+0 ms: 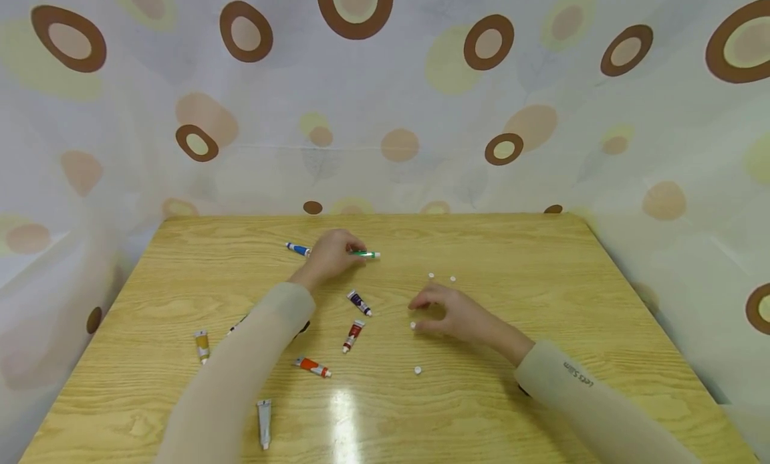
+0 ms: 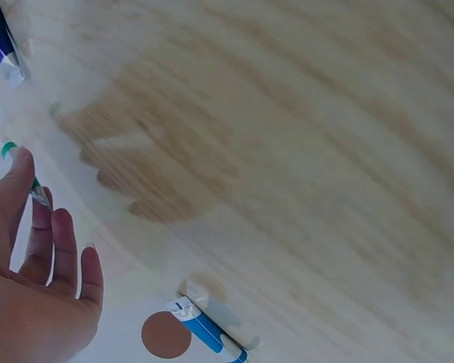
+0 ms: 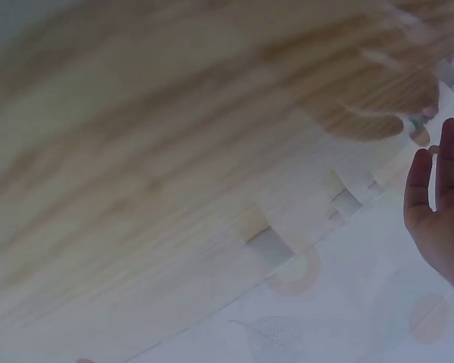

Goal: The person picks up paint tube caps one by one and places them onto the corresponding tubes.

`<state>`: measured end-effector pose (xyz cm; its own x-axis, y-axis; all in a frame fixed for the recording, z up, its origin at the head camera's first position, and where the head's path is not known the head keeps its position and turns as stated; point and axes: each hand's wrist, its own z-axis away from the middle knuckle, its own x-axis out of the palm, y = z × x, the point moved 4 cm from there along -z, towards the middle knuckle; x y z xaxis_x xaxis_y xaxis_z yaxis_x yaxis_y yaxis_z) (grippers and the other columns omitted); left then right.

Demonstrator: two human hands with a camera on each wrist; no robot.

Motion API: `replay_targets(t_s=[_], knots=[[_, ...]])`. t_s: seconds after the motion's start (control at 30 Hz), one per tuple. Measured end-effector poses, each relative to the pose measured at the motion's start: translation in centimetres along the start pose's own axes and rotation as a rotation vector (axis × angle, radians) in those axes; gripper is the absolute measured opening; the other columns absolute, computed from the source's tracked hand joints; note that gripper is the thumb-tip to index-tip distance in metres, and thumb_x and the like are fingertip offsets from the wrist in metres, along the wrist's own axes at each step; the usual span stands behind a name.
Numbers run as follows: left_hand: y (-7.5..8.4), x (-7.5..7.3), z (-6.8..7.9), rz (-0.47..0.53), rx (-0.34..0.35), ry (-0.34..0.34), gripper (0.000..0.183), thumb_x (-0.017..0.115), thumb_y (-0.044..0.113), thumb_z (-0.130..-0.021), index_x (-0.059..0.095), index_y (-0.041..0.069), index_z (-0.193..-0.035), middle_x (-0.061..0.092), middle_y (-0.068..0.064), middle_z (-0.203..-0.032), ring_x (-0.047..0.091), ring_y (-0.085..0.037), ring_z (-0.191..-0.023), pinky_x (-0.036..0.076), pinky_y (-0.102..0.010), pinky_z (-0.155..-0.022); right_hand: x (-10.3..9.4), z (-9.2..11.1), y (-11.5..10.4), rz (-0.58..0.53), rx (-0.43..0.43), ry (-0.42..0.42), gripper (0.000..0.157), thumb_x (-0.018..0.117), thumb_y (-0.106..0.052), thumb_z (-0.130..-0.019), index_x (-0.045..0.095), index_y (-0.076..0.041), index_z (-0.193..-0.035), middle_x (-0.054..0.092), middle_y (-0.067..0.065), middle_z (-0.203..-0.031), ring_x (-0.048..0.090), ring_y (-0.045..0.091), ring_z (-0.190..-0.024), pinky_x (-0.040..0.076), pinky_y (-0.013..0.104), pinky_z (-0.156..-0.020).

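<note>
My left hand (image 1: 331, 253) pinches a green paint tube (image 1: 369, 255) near the table's far side, its white cap end pointing right. In the left wrist view the thumb and fingers grip that green tube (image 2: 38, 192). Just left of this hand lies a blue paint tube (image 1: 297, 249). My right hand (image 1: 454, 313) hovers low over the table, thumb and index finger apart. A small white cap (image 1: 412, 325) is right at its thumb tip; whether they touch I cannot tell. Fingers of the right hand (image 3: 446, 204) show at the right wrist view's edge.
On the wooden table (image 1: 511, 250) lie a purple tube (image 1: 359, 303), a red tube (image 1: 353, 336), an orange tube (image 1: 313, 367), a yellow tube (image 1: 202, 346) and a silver-white tube (image 1: 265, 424). Other white caps (image 1: 418, 370) lie around the right hand. A patterned curtain (image 1: 361, 170) surrounds the table.
</note>
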<state>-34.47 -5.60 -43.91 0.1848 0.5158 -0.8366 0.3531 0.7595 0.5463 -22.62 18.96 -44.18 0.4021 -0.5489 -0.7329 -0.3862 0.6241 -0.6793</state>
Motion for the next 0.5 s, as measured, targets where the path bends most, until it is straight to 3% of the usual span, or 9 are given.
replay_targets(t_s=[0.2,0.5], knots=[[-0.22,0.68,-0.37,0.003,-0.009,-0.03,0.022,0.079,0.026,-0.092,0.08,0.015,-0.111,0.071,-0.006,-0.108,0.063,-0.021,-0.095,0.052,-0.037,-0.085,0.24,0.15,0.03,0.04,-0.021,-0.025,0.028,0.08,-0.027,-0.091,0.074,-0.018,-0.117,0.067,-0.004,-0.121,0.061,0.018,-0.117,0.05,0.046,-0.107],[-0.82,0.81,-0.53,0.03,-0.046,-0.031,0.022,0.077,0.025,-0.094,0.08,0.013,-0.113,0.073,-0.008,-0.115,0.067,-0.024,-0.104,0.055,-0.042,-0.094,0.85,-0.17,0.15,0.125,-0.073,-0.031,0.023,0.08,-0.028,-0.091,0.076,-0.02,-0.113,0.066,-0.005,-0.116,0.06,0.016,-0.113,0.051,0.042,-0.104]])
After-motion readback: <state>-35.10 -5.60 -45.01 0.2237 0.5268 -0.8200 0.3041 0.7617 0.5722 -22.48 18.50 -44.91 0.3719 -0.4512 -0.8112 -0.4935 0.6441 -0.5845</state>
